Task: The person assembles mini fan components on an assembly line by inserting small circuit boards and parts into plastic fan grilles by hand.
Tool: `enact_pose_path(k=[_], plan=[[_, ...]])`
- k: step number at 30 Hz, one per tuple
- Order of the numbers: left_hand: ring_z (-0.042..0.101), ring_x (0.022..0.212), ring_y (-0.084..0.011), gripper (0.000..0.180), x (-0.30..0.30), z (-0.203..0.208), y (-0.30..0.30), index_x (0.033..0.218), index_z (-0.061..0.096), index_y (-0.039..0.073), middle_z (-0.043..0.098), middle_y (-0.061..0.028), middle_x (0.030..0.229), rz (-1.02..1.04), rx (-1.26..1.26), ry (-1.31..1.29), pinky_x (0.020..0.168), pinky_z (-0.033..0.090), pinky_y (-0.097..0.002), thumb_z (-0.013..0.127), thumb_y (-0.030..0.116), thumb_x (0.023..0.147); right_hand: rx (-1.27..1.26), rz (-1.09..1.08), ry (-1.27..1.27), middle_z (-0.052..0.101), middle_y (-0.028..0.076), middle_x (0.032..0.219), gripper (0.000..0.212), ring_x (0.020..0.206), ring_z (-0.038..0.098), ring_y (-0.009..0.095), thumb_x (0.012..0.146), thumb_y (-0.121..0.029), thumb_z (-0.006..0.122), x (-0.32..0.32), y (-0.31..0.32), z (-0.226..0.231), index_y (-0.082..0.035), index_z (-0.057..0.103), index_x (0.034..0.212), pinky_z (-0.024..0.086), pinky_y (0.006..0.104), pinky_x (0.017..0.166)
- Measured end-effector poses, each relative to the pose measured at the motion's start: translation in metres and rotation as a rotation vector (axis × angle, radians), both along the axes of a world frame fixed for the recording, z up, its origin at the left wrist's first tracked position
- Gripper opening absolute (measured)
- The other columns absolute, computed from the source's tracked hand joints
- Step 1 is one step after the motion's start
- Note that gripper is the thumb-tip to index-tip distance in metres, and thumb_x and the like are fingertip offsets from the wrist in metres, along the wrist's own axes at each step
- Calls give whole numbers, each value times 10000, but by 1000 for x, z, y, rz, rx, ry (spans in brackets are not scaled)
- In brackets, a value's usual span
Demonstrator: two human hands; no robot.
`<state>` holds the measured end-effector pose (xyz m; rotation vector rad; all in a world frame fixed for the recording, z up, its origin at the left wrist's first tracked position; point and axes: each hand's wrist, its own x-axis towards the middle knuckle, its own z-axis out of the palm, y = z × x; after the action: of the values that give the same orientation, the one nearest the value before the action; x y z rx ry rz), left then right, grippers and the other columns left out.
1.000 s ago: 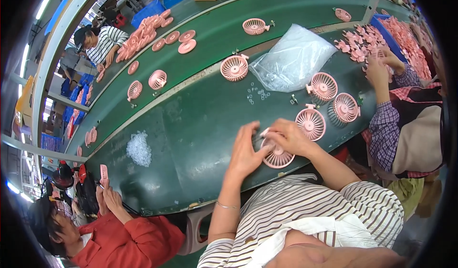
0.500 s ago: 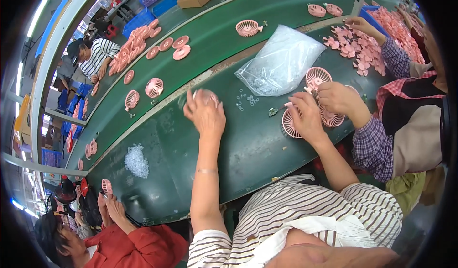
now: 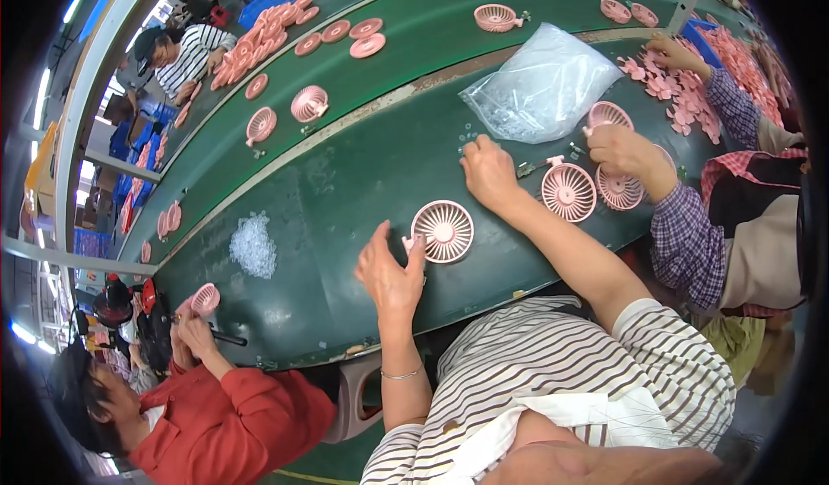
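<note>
- While the left hand (image 3: 390,269) pinches the cage (image 3: 442,231) at its stem side, above the table (image 3: 345,217) toward the near edge, a loose hold there could let it twist or tip.
- The right hand (image 3: 490,172) has curled fingers beside loose rings (image 3: 467,131), toward the far edge; whether it grips one, I cannot tell. Being small and clear, rings could be missed, doubled up or scattered.
- The bag (image 3: 544,83), against the far edge, could spill if knuckles knock it and its mouth is open, which is unclear.
- Near the right wrist lies a board (image 3: 528,170) beside a spare cage (image 3: 569,193); a careless pull back could snag it.
- A co-worker's hand (image 3: 635,152), toward the right end, could collide with a wide reach.
</note>
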<state>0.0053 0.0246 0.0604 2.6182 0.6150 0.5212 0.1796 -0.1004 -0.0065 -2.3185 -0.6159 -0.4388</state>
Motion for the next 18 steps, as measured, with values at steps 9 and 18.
enact_pose_path(k=[9, 18], plan=[[547, 1013, -281, 498, -3, -25, 0, 1173, 568, 44, 651, -96, 1028, 37, -102, -191, 916, 360, -421, 714, 253, 746, -71, 12, -87, 543, 169, 907, 131, 864, 585, 320, 694, 9, 589, -7, 6, -6, 11, 587, 825, 520, 404, 695], [635, 778, -157, 268, -6, -29, -22, 1049, 619, 5, 649, -100, 916, -21, -534, -481, 690, 517, -277, 671, 7, 786, 29, -51, -77, 554, 158, 865, 79, 802, 604, 318, 759, -48, 598, -7, -8, 1, -11, 583, 827, 507, 416, 667]])
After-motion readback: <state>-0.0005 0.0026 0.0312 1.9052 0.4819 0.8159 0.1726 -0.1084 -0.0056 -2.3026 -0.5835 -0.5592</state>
